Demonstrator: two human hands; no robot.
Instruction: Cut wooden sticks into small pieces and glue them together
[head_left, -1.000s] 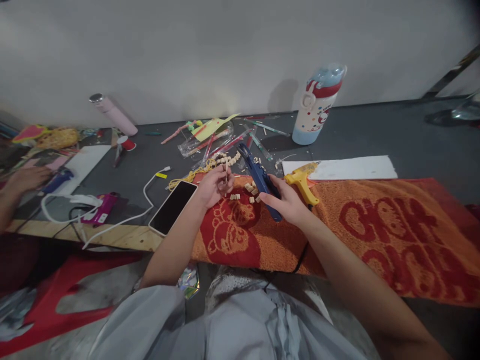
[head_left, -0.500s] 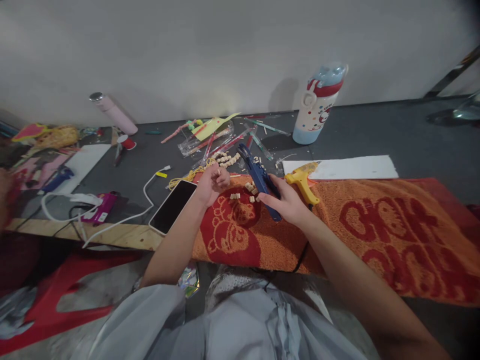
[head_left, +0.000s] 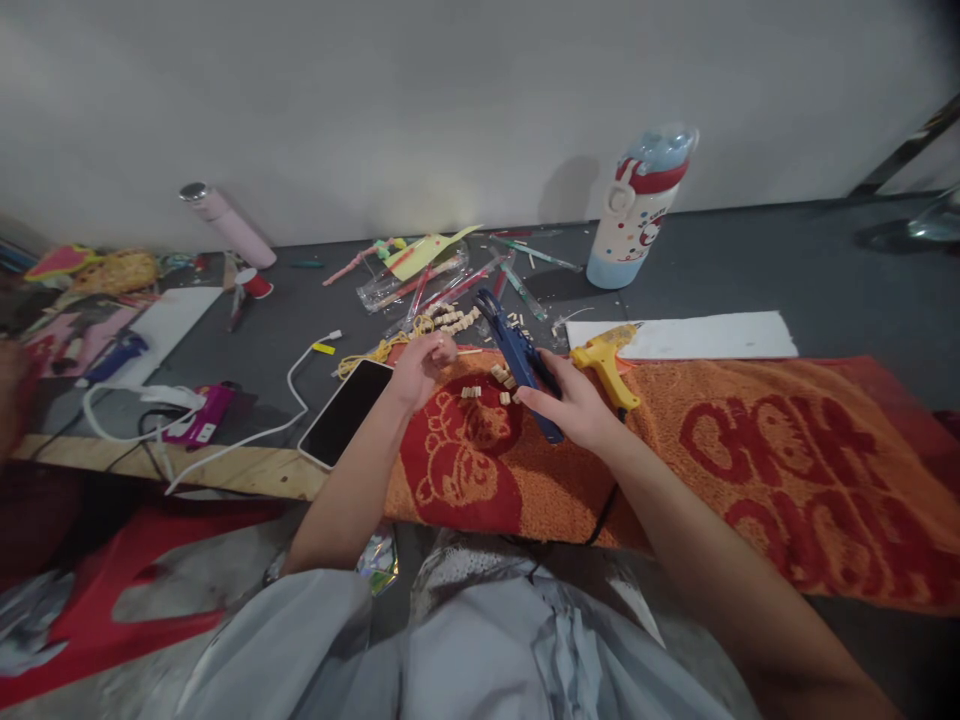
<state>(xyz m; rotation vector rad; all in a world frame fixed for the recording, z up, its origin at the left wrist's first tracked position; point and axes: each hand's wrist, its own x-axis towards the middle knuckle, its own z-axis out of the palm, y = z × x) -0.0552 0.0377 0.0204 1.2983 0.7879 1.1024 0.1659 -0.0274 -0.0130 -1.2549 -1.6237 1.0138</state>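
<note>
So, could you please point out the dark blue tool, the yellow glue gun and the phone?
Dark blue tool (head_left: 519, 364), head view, middle of its body.
Yellow glue gun (head_left: 603, 356), head view, body near the handle.
Phone (head_left: 345, 411), head view, its dark screen.

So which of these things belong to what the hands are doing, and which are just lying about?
Seemingly in use:
Blue hand tool, held in the right hand
Small pale pieces, near the left hand
Orange-and-red towel, under the pieces

Probably just lying about:
Phone
Pink flask
Drink bottle
Yellow glue gun, though it could be either
</note>
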